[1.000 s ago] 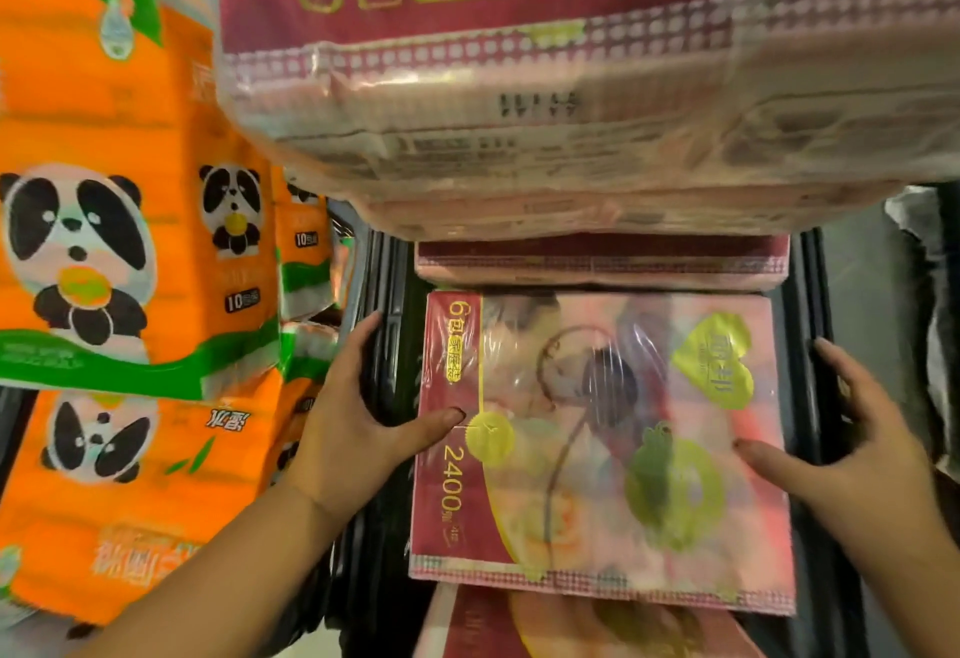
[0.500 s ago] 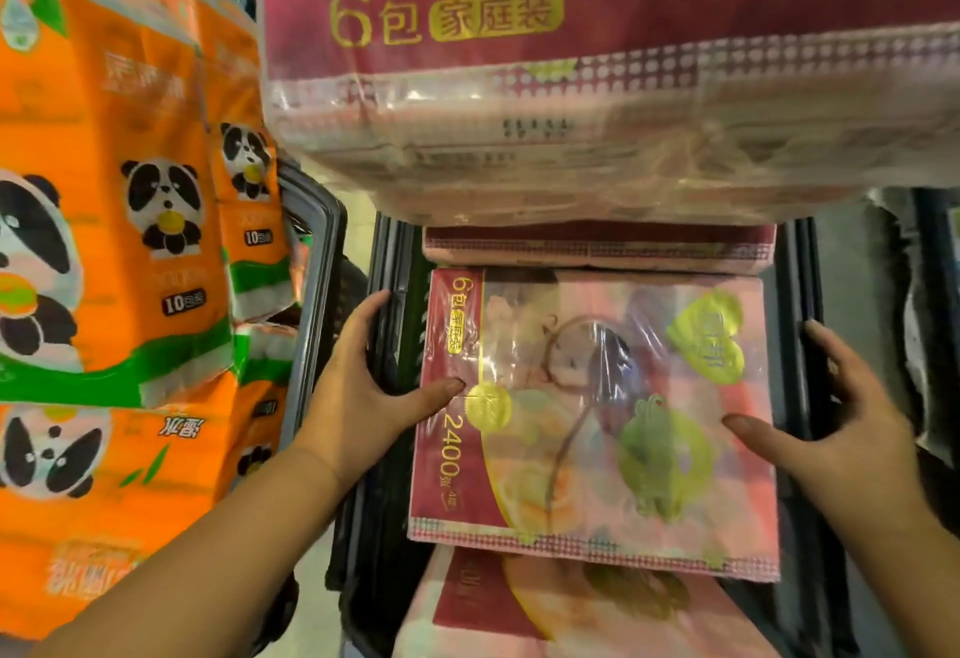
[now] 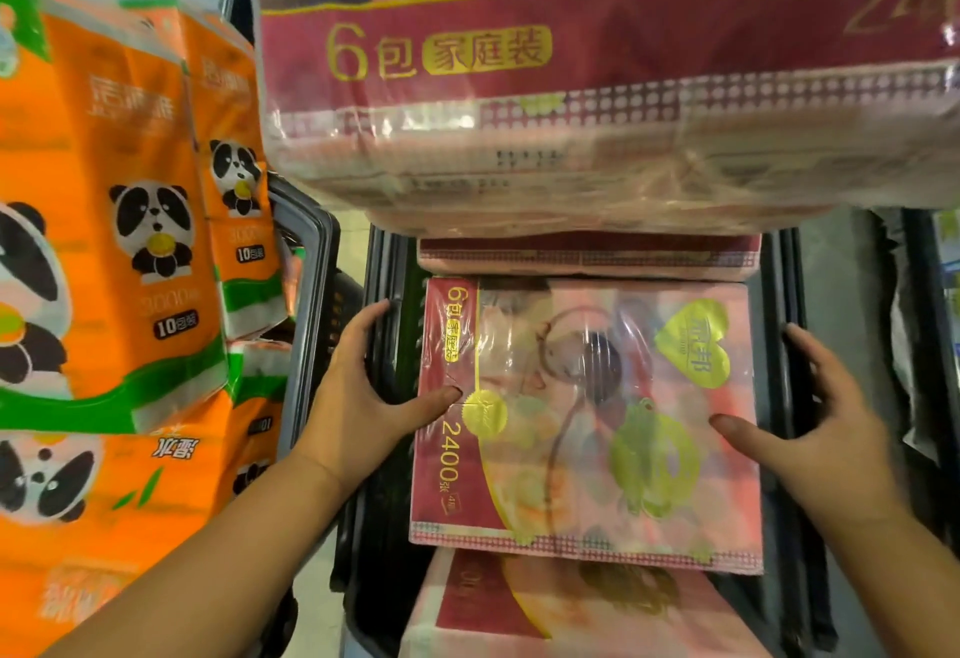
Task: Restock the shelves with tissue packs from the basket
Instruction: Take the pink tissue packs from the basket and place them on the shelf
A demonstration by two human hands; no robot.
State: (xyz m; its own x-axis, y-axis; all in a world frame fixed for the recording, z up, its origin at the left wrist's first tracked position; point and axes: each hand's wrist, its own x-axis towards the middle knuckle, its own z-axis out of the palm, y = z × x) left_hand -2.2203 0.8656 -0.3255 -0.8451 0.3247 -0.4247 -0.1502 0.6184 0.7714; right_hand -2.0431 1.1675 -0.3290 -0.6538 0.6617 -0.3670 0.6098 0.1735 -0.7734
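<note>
A pink tissue pack (image 3: 587, 423) lies flat on top in the black basket (image 3: 387, 449). My left hand (image 3: 363, 397) and right hand (image 3: 815, 428) flank it, grips released, thumbs on its face, fingers at its sides. Orange panda packs (image 3: 119, 262) stand left of the basket.

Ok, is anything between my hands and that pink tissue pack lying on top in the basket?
No. The left hand and right hand flank the pink tissue pack in the basket, thumbs already on its top, nothing between.
</note>
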